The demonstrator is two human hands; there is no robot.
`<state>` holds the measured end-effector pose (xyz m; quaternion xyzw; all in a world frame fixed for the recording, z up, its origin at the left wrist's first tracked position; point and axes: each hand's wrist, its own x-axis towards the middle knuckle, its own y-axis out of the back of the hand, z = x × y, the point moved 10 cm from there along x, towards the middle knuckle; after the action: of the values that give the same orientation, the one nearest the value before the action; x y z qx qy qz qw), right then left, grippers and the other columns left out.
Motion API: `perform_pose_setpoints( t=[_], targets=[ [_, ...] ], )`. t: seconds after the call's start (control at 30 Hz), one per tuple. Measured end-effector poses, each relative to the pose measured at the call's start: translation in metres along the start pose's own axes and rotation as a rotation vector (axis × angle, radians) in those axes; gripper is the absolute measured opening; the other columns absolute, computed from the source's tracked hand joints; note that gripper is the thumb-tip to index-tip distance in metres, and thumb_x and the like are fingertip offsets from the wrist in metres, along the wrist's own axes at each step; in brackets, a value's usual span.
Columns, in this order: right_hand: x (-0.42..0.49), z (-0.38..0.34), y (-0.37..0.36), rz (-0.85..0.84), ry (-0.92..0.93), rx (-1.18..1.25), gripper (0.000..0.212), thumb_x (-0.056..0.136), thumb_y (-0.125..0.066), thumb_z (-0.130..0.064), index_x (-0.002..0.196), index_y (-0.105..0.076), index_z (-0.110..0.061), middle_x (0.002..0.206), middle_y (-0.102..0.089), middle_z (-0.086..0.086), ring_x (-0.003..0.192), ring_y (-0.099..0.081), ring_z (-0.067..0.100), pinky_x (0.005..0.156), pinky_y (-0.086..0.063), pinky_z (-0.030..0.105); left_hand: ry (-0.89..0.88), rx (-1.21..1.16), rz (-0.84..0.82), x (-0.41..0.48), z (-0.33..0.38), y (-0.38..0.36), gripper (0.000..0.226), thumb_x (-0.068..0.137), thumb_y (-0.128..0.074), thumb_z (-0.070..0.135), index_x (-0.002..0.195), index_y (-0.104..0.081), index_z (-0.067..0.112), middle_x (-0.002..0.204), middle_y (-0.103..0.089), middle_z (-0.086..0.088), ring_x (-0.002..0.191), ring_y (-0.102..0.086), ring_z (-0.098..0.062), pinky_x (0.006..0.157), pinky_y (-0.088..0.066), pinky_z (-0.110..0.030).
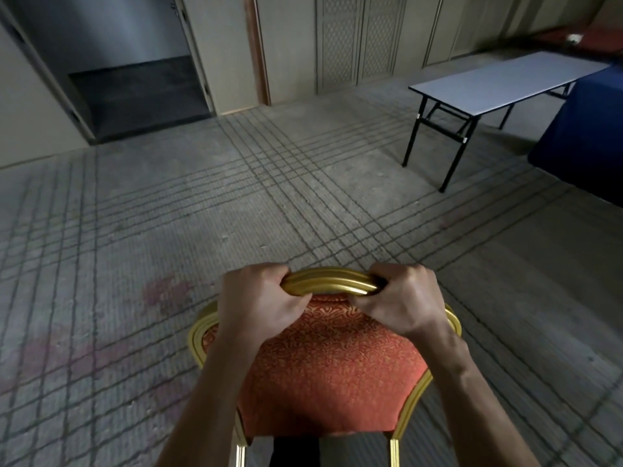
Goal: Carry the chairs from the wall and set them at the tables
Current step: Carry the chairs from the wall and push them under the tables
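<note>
Gold-framed chair with orange-red patterned upholstery [330, 365] fills the lower middle of the view, seen from above with its back towards the camera. Both hands grip the curved gold top rail [328, 285] of that back. The left hand [259, 299] holds the rail's left end, its fingers [269, 274] curled over the top and the thumb tucked beneath against the fabric. The right hand [401, 298] holds the right end the same way, wrapped tightly round the rail. A short span of bare rail shows between the two hands. Only the tops of two gold rear legs show at the bottom edge, so whether the chair touches the floor cannot be told.

Beneath lies a grey carpet with dark grid lines [236, 203], blotched with faint reddish stains to the left of the chair. Well apart from the chair, at the upper right, stands a folding desk with a pale grey top and black legs [505, 82]. Just beside it on the right is another desk draped in dark blue cloth [586, 136]. A dark open doorway [135, 92] sits at the upper left, and beige panelled walls [354, 38] run along the far side.
</note>
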<state>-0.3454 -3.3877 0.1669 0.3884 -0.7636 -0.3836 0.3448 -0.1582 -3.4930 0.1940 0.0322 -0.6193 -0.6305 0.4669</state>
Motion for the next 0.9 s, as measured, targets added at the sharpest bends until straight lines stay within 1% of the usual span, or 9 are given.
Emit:
perform_pose_setpoints(
  t=[0.13,0.27,0.33,0.4,0.53,0.63,0.7,0.77,0.9],
  targets=[
    [0.107,0.016,-0.033,-0.023,0.0,-0.037,0.044,0.06,-0.051,-0.067,0.065,-0.059,-0.023,0.054,-0.054,-0.013,0.058,-0.055,0.012,0.062,-0.038,0.027,0.026,-0.063,-0.017,0.079,-0.049,-0.068,0.043,0.063,-0.071,0.052,0.052,-0.047,0.019,0.048,-0.054,0.001,0.045,-0.058,-0.024,0.047,-0.041,-0.026],
    [0.227,0.032,-0.052,-0.021,-0.041,-0.035,0.035,0.061,-0.051,-0.067,0.057,-0.05,-0.032,0.051,-0.05,-0.016,0.056,-0.054,0.01,0.063,-0.039,0.027,0.044,-0.106,-0.064,0.189,-0.096,-0.134,0.045,0.063,-0.073,0.054,0.054,-0.051,0.016,0.05,-0.056,0.002,0.048,-0.06,-0.023,0.048,-0.048,-0.029],
    [0.267,0.042,-0.051,-0.01,-0.057,-0.037,0.033,0.062,-0.052,-0.067,0.058,-0.051,-0.034,0.053,-0.053,-0.015,0.058,-0.055,0.009,0.064,-0.042,0.028,0.004,-0.1,-0.047,0.232,-0.102,-0.151,0.045,0.062,-0.074,0.054,0.054,-0.052,0.016,0.05,-0.056,0.001,0.049,-0.061,-0.025,0.048,-0.049,-0.031],
    [0.298,0.055,-0.047,0.024,-0.089,-0.055,0.035,0.062,-0.055,-0.065,0.063,-0.054,-0.03,0.057,-0.058,-0.012,0.059,-0.058,0.012,0.064,-0.046,0.029,-0.067,-0.113,-0.033,0.268,-0.099,-0.167,0.042,0.061,-0.074,0.052,0.054,-0.05,0.018,0.051,-0.057,0.001,0.048,-0.061,-0.026,0.048,-0.048,-0.03],
    [0.386,0.098,-0.047,0.055,-0.11,-0.044,0.033,0.061,-0.06,-0.055,0.057,-0.049,-0.025,0.048,-0.048,-0.014,0.05,-0.051,0.012,0.055,-0.039,0.025,-0.132,-0.186,-0.047,0.357,-0.1,-0.224,0.036,0.067,-0.063,0.053,0.056,-0.043,0.024,0.053,-0.056,0.004,0.048,-0.058,-0.021,0.047,-0.046,-0.029],
    [0.459,0.13,-0.067,0.047,-0.092,-0.08,0.033,0.063,-0.06,-0.056,0.058,-0.053,-0.024,0.05,-0.05,-0.015,0.051,-0.052,0.01,0.056,-0.042,0.025,-0.126,-0.187,-0.023,0.419,-0.115,-0.274,0.038,0.067,-0.062,0.052,0.057,-0.035,0.026,0.053,-0.053,0.005,0.048,-0.057,-0.02,0.048,-0.045,-0.029],
    [0.513,0.153,-0.077,0.058,-0.087,-0.06,0.034,0.063,-0.064,-0.056,0.059,-0.054,-0.024,0.052,-0.051,-0.015,0.053,-0.053,0.01,0.058,-0.044,0.026,-0.12,-0.166,-0.036,0.467,-0.122,-0.31,0.039,0.065,-0.068,0.048,0.054,-0.04,0.024,0.051,-0.053,0.005,0.046,-0.056,-0.019,0.047,-0.042,-0.028],
    [0.559,0.171,-0.082,0.051,-0.064,-0.067,0.036,0.065,-0.065,-0.056,0.059,-0.052,-0.023,0.052,-0.051,-0.014,0.054,-0.053,0.01,0.059,-0.04,0.027,-0.116,-0.146,-0.058,0.506,-0.127,-0.337,0.039,0.062,-0.074,0.046,0.053,-0.045,0.021,0.051,-0.054,0.004,0.045,-0.055,-0.02,0.046,-0.041,-0.028],
    [0.665,0.2,-0.083,0.047,-0.029,-0.056,0.043,0.063,-0.053,-0.064,0.063,-0.056,-0.021,0.054,-0.052,-0.012,0.056,-0.056,0.012,0.062,-0.038,0.025,-0.117,-0.13,-0.005,0.595,-0.136,-0.383,0.039,0.066,-0.069,0.049,0.053,-0.046,0.02,0.049,-0.051,0.005,0.042,-0.053,-0.019,0.043,-0.04,-0.028]
  ],
)
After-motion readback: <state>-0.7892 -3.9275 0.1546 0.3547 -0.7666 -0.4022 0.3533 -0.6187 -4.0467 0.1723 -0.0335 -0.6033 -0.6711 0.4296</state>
